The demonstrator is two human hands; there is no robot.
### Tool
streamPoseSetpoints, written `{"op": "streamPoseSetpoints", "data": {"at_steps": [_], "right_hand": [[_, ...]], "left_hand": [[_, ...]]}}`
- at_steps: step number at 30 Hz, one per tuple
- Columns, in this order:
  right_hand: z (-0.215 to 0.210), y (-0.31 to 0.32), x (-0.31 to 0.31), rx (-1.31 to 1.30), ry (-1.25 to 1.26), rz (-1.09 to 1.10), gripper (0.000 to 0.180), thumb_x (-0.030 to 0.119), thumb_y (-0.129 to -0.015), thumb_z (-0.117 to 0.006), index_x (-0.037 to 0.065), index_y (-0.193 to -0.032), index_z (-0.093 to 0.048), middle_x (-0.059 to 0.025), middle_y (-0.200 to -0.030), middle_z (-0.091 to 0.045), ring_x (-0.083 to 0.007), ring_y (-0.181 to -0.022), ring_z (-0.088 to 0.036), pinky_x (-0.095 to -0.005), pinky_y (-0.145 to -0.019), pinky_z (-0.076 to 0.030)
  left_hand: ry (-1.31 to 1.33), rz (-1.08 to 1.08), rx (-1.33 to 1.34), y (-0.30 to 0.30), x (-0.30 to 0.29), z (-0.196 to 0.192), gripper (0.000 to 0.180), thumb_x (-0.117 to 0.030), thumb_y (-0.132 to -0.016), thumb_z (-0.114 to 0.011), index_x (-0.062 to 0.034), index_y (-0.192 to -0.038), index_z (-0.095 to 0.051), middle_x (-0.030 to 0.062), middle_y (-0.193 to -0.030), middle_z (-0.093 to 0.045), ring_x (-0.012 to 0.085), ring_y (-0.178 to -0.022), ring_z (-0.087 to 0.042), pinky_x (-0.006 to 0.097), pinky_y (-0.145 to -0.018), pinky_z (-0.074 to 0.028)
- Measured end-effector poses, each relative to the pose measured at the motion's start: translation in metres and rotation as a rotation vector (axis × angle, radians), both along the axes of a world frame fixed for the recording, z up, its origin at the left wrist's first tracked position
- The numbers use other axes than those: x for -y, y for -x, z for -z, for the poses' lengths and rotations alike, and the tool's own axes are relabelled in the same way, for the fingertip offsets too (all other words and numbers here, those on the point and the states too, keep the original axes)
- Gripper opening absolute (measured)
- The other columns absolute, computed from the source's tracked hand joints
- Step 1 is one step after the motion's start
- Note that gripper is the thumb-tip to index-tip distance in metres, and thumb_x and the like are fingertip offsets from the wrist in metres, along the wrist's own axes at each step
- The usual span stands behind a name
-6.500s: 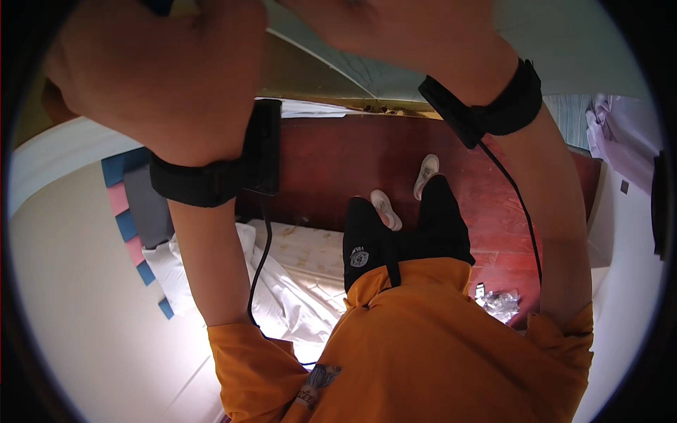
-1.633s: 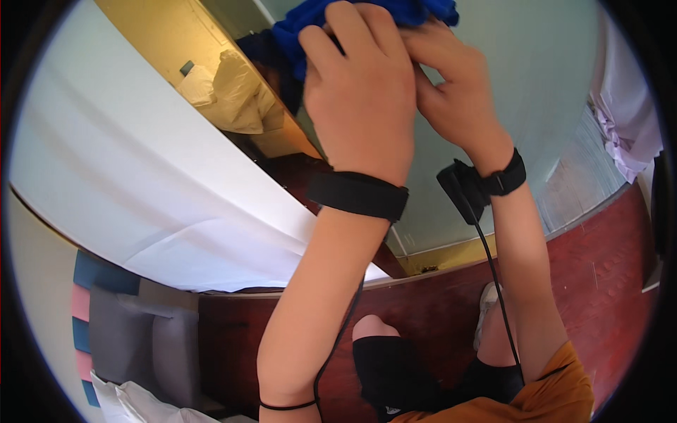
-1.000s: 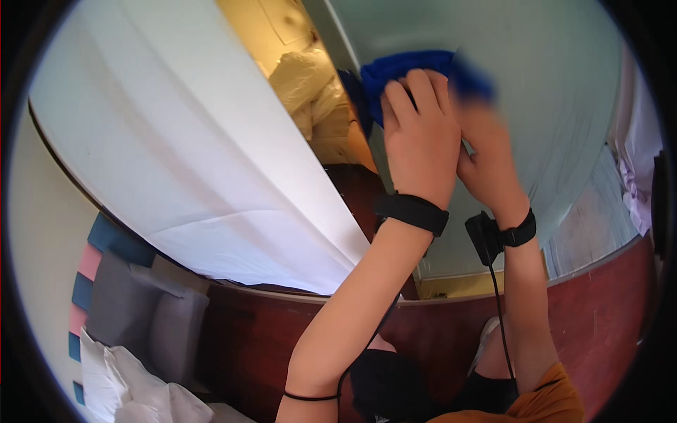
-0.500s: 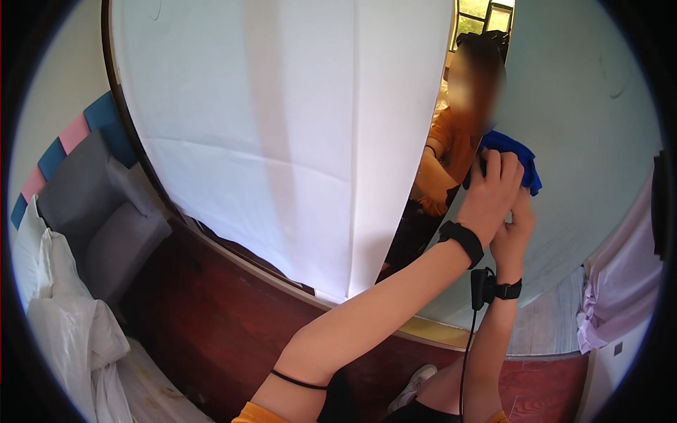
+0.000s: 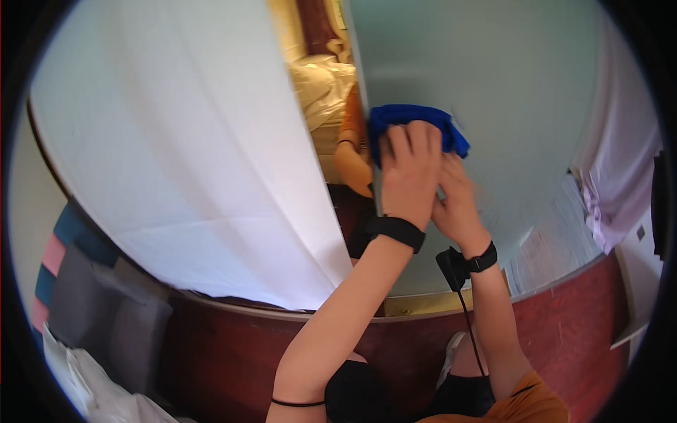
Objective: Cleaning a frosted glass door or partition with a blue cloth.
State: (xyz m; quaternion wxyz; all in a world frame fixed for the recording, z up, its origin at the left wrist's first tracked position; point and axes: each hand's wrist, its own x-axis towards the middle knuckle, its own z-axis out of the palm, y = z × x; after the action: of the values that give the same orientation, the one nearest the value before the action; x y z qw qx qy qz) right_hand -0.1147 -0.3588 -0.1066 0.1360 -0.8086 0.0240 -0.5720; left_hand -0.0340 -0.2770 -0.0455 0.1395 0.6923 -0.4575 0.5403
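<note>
A crumpled blue cloth (image 5: 416,116) is pressed against a pale frosted panel (image 5: 508,92), beside the panel's left edge. My left hand (image 5: 411,169) lies over the cloth's lower part, its fingers bent and pressing it to the surface. Just to the right and slightly lower, my right hand (image 5: 460,204) has its fingertips at the cloth's lower edge, partly hidden behind the left hand. Both wrists wear black straps, and a small black device (image 5: 453,268) with a cable hangs at the right one.
Left of the panel, a narrow reflective strip (image 5: 345,162) shows an orange sleeve and an arm. A white sheet (image 5: 190,162) hangs farther left. A grey chair (image 5: 106,317) and white bedding (image 5: 106,388) stand low left, a lilac curtain (image 5: 620,141) at right. The floor (image 5: 233,352) is dark red.
The view has turned rightward, so the panel, cloth and both hands appear farther left in the picture. Both hands stay at the cloth near the panel's left edge.
</note>
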Motion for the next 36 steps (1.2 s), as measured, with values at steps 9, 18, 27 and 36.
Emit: {"op": "streamPoseSetpoints", "data": {"at_steps": [9, 18, 27, 36], "right_hand": [[-0.005, 0.0, -0.008, 0.047, 0.03, -0.035, 0.048, -0.015, -0.073, -0.057, -0.003, -0.118, -0.064, -0.0186, -0.123, -0.066, -0.0401, -0.111, -0.057, -0.0477, -0.1, -0.044], [0.003, 0.003, -0.004, -0.042, -0.018, -0.047, 0.043, -0.013, -0.073, -0.057, -0.003, -0.115, -0.065, -0.0176, -0.119, -0.066, -0.04, -0.108, -0.057, -0.0469, -0.099, -0.044], [0.013, -0.003, -0.002, -0.184, -0.031, -0.101, 0.042, -0.009, -0.074, -0.062, -0.002, -0.116, -0.066, -0.0196, -0.121, -0.066, -0.0412, -0.114, -0.057, -0.0481, -0.103, -0.042], [0.006, 0.004, -0.014, -0.221, -0.094, -0.016, 0.037, 0.0, -0.081, -0.067, -0.001, -0.118, -0.068, -0.0223, -0.121, -0.068, -0.0447, -0.121, -0.057, -0.0505, -0.109, -0.038]], "left_hand": [[0.065, 0.007, -0.014, -0.002, 0.003, 0.009, 0.036, -0.007, -0.078, -0.068, -0.0044, -0.113, -0.058, 0.0098, -0.104, -0.05, 0.0265, -0.098, -0.056, 0.03, -0.074, -0.059], [0.011, 0.003, -0.054, -0.006, 0.007, 0.024, 0.039, -0.008, -0.079, -0.069, -0.0044, -0.116, -0.057, 0.0113, -0.106, -0.051, 0.029, -0.102, -0.057, 0.031, -0.076, -0.059], [-0.033, -0.069, -0.116, -0.012, -0.001, 0.032, 0.036, -0.017, -0.084, -0.064, -0.0053, -0.118, -0.057, 0.0119, -0.107, -0.053, 0.0291, -0.105, -0.057, 0.03, -0.085, -0.056], [-0.062, 0.055, -0.165, -0.005, 0.0, 0.039, 0.03, -0.021, -0.089, -0.065, -0.0077, -0.114, -0.055, 0.0149, -0.111, -0.052, 0.0354, -0.114, -0.054, 0.046, -0.106, -0.048]]}}
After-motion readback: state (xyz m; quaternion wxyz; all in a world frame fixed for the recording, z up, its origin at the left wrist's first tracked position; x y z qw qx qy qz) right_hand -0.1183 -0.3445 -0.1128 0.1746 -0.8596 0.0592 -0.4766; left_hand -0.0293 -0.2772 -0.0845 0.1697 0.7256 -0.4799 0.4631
